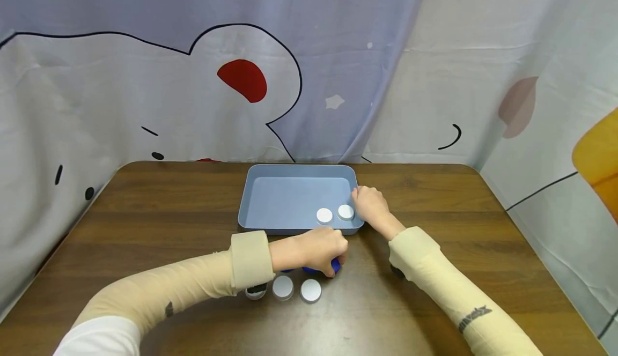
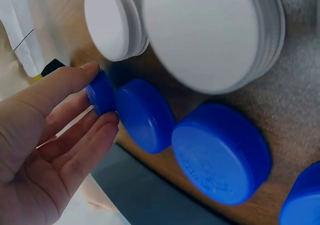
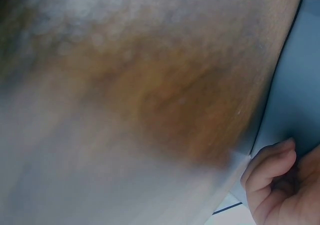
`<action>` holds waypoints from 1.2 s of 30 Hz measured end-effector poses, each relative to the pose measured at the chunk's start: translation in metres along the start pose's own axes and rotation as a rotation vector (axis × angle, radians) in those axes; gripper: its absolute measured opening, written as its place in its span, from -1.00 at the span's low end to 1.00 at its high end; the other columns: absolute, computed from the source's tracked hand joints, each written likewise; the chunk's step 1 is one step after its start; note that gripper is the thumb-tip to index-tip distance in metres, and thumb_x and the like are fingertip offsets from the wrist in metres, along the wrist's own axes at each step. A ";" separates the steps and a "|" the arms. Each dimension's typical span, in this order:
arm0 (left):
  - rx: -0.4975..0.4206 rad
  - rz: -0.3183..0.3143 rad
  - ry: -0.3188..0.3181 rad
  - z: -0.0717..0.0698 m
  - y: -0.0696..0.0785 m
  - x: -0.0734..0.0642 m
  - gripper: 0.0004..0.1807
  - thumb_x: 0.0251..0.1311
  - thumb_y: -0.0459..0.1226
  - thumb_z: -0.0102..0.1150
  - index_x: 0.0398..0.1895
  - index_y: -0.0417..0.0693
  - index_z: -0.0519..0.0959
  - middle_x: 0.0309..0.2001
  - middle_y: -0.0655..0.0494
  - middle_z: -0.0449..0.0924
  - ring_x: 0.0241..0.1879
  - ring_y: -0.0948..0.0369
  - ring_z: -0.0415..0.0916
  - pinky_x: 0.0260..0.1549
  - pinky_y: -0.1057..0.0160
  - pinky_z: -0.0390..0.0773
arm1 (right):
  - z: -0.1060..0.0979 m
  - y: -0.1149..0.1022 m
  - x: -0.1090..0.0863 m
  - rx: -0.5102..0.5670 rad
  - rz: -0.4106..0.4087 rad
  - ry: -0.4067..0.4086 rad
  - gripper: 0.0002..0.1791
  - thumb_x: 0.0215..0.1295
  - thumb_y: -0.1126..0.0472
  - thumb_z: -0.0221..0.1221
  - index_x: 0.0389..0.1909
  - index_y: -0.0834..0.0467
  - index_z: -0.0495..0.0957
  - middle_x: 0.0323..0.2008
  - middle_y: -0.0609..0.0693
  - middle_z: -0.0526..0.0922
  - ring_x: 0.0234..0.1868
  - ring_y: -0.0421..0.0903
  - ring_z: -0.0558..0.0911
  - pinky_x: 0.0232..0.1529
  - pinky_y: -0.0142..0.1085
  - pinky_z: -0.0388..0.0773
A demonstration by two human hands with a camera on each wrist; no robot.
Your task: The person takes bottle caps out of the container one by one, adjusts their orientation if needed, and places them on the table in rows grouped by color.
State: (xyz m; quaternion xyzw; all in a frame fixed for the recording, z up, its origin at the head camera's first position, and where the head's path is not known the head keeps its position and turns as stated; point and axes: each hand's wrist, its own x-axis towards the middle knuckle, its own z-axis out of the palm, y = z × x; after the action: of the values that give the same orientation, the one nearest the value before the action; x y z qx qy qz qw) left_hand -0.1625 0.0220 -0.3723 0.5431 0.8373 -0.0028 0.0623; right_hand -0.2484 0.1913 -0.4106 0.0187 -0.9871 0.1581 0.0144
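My left hand is in front of the tray, pinching a blue bottle cap between thumb and fingertips. Beside that cap, more blue caps stand in a row on the table; from the head view the hand mostly covers them. Nearer me lies a row of three white caps. A light blue tray sits at the far side, with two white caps inside by its right front corner. At the tray's right wall, my right hand holds the rim with curled fingers.
The brown wooden table ends at a rounded far edge, where a patterned curtain hangs close behind it. Both forearms wear cream sleeves, and the left one reaches across the table's left front.
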 end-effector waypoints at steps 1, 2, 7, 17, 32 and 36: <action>-0.001 0.003 0.000 0.001 0.000 0.000 -0.89 -0.23 -0.17 0.49 -0.58 0.14 0.71 -0.49 0.34 0.69 -0.48 0.38 0.55 -0.46 0.42 0.50 | 0.000 0.000 0.000 0.001 0.001 -0.001 -0.56 0.44 0.10 -0.19 -0.44 0.30 0.52 -0.20 0.38 0.65 -0.14 0.35 0.63 -0.20 0.13 0.54; -0.002 0.005 -0.001 0.002 0.000 0.000 -0.90 -0.22 -0.17 0.49 -0.58 0.13 0.71 -0.49 0.34 0.69 -0.48 0.38 0.55 -0.47 0.43 0.50 | 0.000 0.000 0.000 0.002 0.002 -0.001 -0.56 0.45 0.10 -0.19 -0.44 0.30 0.52 -0.20 0.38 0.65 -0.15 0.35 0.63 -0.20 0.13 0.54; -0.022 -0.008 0.002 0.004 -0.002 0.001 -0.87 -0.21 -0.17 0.49 -0.51 0.14 0.74 -0.46 0.35 0.71 -0.41 0.36 0.60 -0.41 0.45 0.53 | 0.000 -0.001 0.000 0.005 0.009 -0.006 -0.56 0.45 0.10 -0.19 -0.44 0.28 0.52 -0.19 0.37 0.65 -0.13 0.34 0.63 -0.20 0.13 0.54; -0.057 -0.013 0.024 0.007 -0.005 0.002 -0.86 -0.19 -0.15 0.49 -0.49 0.12 0.74 -0.44 0.35 0.72 -0.40 0.38 0.61 -0.40 0.46 0.54 | 0.001 0.000 0.000 0.007 0.009 0.003 -0.56 0.44 0.09 -0.19 -0.43 0.29 0.52 -0.18 0.38 0.65 -0.12 0.36 0.62 -0.18 0.15 0.53; -0.086 -0.029 0.035 0.009 -0.005 -0.001 -0.73 -0.12 -0.06 0.47 -0.32 0.11 0.74 -0.33 0.27 0.69 -0.32 0.36 0.59 -0.35 0.47 0.53 | -0.001 -0.001 0.000 0.008 0.002 -0.005 -0.57 0.44 0.10 -0.19 -0.44 0.28 0.52 -0.19 0.37 0.65 -0.12 0.35 0.62 -0.19 0.13 0.53; -0.096 0.000 0.074 0.004 -0.006 -0.002 -0.62 -0.08 0.02 0.44 -0.21 0.05 0.72 -0.27 0.21 0.69 -0.25 0.34 0.61 -0.26 0.47 0.55 | -0.002 0.000 -0.001 0.004 -0.001 -0.009 -0.57 0.44 0.10 -0.19 -0.45 0.28 0.51 -0.20 0.37 0.65 -0.13 0.35 0.63 -0.21 0.13 0.54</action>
State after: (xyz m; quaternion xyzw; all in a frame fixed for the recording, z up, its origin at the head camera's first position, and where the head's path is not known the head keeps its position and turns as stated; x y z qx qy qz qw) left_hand -0.1672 0.0172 -0.3760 0.5395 0.8381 0.0572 0.0572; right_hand -0.2478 0.1917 -0.4089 0.0198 -0.9868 0.1602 0.0099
